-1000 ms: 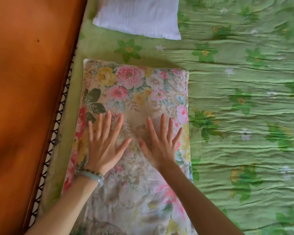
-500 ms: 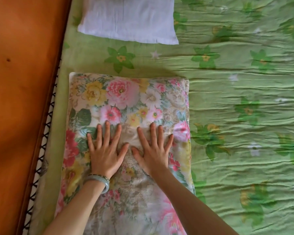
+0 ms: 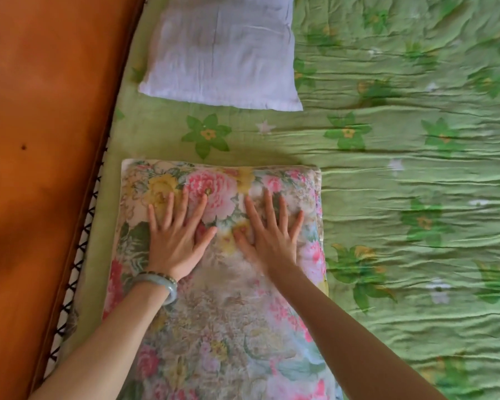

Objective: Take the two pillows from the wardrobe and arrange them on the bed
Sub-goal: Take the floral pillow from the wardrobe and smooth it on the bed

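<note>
1. Floral pillow (image 3: 223,313) lies flat on the bed, near side of the scene, its long left edge running beside the wooden headboard (image 3: 41,168). Near end runs out of view at the bottom.
2. White pillow (image 3: 220,50) lies flat further off, in line with the floral one along the headboard. A strip of green floral bedsheet (image 3: 401,197) shows between the two; they do not touch.
3. Left hand (image 3: 175,241): palm down on the far half of the floral pillow, fingers straight and spread, pressing the fabric. Nothing gripped.
4. Right hand (image 3: 272,238): palm down just beside the left, fingers likewise straight and spread on the pillow. Nothing gripped. Slight motion blur at the thumb side.
5. Thumbs point toward each other, close but apart.
6. Pale green bangle (image 3: 159,284) with a beaded bracelet on the left wrist.
7. Bedsheet is heavily wrinkled to the right of both pillows.
8. Dark zigzag trim (image 3: 81,255) runs between headboard and sheet.
</note>
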A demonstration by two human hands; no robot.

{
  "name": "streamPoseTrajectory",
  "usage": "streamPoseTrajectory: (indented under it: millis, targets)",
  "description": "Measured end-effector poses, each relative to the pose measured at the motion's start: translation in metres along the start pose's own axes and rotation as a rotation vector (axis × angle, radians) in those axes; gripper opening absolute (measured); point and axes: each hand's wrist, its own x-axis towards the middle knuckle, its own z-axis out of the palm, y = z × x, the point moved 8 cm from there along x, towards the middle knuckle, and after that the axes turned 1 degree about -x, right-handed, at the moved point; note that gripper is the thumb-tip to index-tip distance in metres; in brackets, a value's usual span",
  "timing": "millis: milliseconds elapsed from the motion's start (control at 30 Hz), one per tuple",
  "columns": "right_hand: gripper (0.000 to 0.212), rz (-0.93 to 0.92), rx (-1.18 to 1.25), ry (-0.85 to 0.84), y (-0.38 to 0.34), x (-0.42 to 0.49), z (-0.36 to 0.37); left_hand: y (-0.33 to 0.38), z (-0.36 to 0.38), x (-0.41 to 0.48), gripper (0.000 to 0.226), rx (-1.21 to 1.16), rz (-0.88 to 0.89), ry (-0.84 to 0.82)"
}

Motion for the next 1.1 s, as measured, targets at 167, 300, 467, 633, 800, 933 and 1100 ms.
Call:
streamPoseTrajectory:
  millis: [167,300,467,633,800,933,1100]
  targets:
    - [0.068,0.013,-0.041,-0.029,-0.001,0.012,0.027,-0.006,0.023,0.012,0.073,0.025,-0.014,-0.039]
    - [0.067,-0.025,0.003,-0.024,-0.003,0.013,0.011,0.001,-0.001,0.017,0.074,0.051,0.036,0.04]
    - [0.068,-0.004,0.096,0.03,-0.008,0.06,-0.024,-0.003,-0.027,0.073,0.075,0.038,0.025,0.047]
    - [0.066,0.001,0.003,-0.006,-0.005,0.068,0.012,-0.01,0.017,0.08,0.068,0.091,0.042,-0.006]
    - [0.066,0.013,-0.037,-0.057,-0.005,0.074,0.022,-0.008,0.02,0.084,0.069,0.088,0.05,-0.047]
    - [0.07,-0.028,0.035,-0.003,-0.014,0.075,-0.013,0.007,-0.018,0.074,0.07,0.061,0.15,0.068]
    - [0.066,-0.309,0.142,-0.015,-0.08,0.072,-0.029,0.034,-0.024,0.054,0.066,0.103,0.466,0.065]
